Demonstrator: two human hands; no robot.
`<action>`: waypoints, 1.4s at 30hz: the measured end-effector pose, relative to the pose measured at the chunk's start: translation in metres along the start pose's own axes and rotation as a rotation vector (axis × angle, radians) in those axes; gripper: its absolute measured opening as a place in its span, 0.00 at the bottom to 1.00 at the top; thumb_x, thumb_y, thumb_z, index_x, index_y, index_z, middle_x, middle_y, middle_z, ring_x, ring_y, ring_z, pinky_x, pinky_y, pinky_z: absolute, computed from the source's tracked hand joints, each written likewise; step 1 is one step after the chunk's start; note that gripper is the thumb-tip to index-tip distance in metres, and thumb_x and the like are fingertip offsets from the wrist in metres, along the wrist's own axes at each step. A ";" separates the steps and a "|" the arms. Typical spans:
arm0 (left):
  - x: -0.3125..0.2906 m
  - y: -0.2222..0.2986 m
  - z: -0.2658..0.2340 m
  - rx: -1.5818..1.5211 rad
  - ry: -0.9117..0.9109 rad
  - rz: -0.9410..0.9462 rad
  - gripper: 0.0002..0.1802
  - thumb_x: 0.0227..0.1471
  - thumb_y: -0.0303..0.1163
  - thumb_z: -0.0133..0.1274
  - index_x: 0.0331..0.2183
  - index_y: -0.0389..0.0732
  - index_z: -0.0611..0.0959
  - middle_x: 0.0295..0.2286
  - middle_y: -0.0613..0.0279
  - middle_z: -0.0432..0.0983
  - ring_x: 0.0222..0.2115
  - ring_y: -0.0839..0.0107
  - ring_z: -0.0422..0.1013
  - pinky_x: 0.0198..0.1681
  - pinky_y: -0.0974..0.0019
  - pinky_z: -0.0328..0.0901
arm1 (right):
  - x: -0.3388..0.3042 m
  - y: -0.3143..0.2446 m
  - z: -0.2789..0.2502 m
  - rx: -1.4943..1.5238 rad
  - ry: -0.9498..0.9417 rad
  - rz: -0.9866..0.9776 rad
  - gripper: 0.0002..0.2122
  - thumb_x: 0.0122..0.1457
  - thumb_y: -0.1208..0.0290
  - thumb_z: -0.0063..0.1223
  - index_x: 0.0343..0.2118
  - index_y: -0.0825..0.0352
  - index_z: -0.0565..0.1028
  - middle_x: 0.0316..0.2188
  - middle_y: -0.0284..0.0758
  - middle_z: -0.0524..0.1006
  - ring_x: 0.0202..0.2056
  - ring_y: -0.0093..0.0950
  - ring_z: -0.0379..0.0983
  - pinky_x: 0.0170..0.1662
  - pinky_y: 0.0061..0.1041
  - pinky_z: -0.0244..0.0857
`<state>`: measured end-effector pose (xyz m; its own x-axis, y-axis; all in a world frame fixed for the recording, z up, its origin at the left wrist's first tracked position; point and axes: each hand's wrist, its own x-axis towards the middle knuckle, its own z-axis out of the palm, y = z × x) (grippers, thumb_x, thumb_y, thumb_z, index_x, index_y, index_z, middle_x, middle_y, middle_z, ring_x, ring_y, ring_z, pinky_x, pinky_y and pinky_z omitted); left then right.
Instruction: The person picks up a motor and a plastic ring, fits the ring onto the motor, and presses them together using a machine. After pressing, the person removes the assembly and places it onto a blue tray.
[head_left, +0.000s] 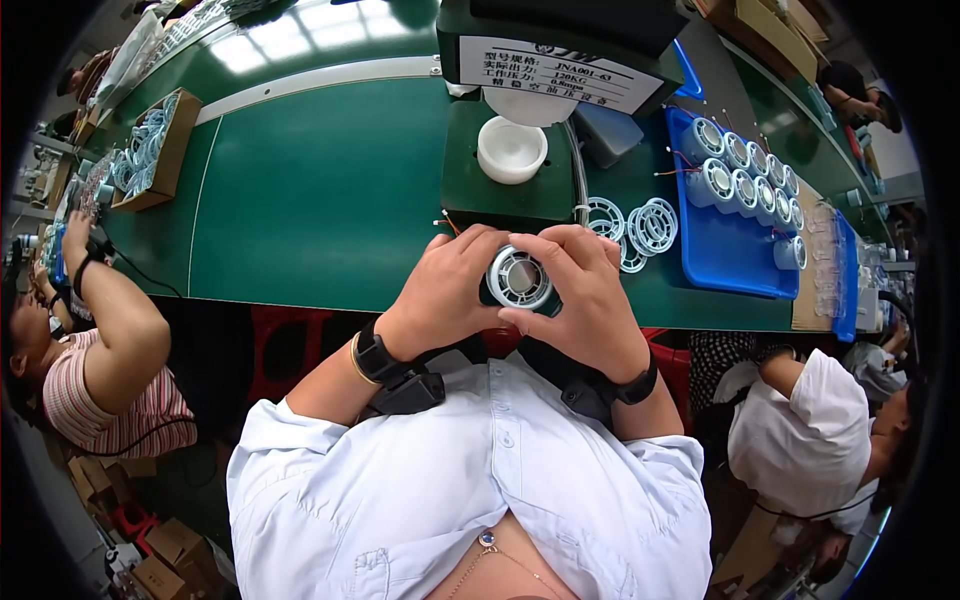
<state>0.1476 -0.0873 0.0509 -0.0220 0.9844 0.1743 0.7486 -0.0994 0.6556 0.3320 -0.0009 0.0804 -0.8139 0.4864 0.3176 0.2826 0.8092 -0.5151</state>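
Note:
Just past the table's near edge, I hold a small round fan head [520, 278] with a pale blue rim and a slotted grille facing up. My left hand [445, 285] grips its left side, and my right hand [585, 285] closes round its right side. Thin wires with a small plug [447, 222] stick out beyond my left fingers. Ahead of my hands, a white round cup [512, 165] sits on the dark green base of a press [560, 75]. Several loose pale blue grille rings [655, 228] lie to the right of my right hand.
A blue tray [715, 262] at the right carries several similar fan heads, some with wires. Clear plastic parts [828, 260] stand beyond it. A cardboard box [178, 150] of pale blue parts is at the far left. People sit on both sides [110, 370].

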 end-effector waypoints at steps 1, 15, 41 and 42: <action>0.000 -0.003 -0.002 -0.051 -0.009 0.021 0.40 0.33 0.38 0.72 0.51 0.41 0.75 0.43 0.58 0.77 0.42 0.60 0.73 0.45 0.61 0.62 | -0.001 0.000 0.001 0.008 -0.003 0.020 0.32 0.42 0.58 0.71 0.53 0.59 0.73 0.44 0.34 0.71 0.48 0.33 0.66 0.53 0.33 0.52; -0.006 -0.008 0.007 -0.110 0.055 0.049 0.38 0.35 0.43 0.71 0.49 0.39 0.78 0.42 0.57 0.78 0.42 0.59 0.74 0.46 0.61 0.62 | 0.004 -0.003 0.004 -0.070 0.025 0.050 0.31 0.40 0.57 0.72 0.50 0.59 0.74 0.43 0.30 0.71 0.48 0.30 0.65 0.50 0.33 0.49; 0.034 -0.004 -0.048 -0.206 0.176 0.100 0.33 0.35 0.34 0.73 0.45 0.39 0.79 0.40 0.60 0.78 0.37 0.67 0.74 0.37 0.67 0.68 | -0.008 0.114 -0.031 0.114 0.644 0.233 0.19 0.59 0.64 0.59 0.50 0.66 0.74 0.43 0.36 0.73 0.46 0.31 0.68 0.53 0.30 0.60; 0.047 -0.006 -0.053 -0.200 0.248 0.111 0.31 0.36 0.35 0.73 0.44 0.39 0.79 0.38 0.61 0.78 0.34 0.69 0.73 0.34 0.68 0.68 | -0.009 0.114 -0.030 0.154 0.655 0.237 0.18 0.60 0.63 0.57 0.50 0.66 0.74 0.43 0.35 0.73 0.46 0.29 0.68 0.53 0.28 0.60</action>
<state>0.1066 -0.0482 0.0942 -0.1271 0.9031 0.4103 0.6114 -0.2544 0.7493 0.3868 0.0967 0.0426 -0.2535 0.7806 0.5713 0.2997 0.6249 -0.7209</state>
